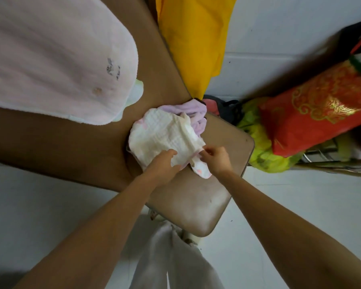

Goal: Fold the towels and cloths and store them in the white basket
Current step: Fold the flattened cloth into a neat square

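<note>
A white crinkled cloth point(163, 134) with faint pink marks lies rumpled on the brown table point(71, 142), on top of a lilac towel point(194, 113). My left hand point(165, 163) grips the cloth's near edge with curled fingers. My right hand point(215, 159) pinches the cloth's right corner, and a small flap hangs below it. A large pale pink towel point(56, 55) lies spread at the upper left of the table. No white basket shows in view.
A yellow cloth point(194, 38) hangs over the table's far edge. Right of the table stand a red patterned bag point(321, 107) and a yellow-green bundle point(258, 147). White fabric point(173, 257) hangs below the table's near corner. White tiled floor surrounds the table.
</note>
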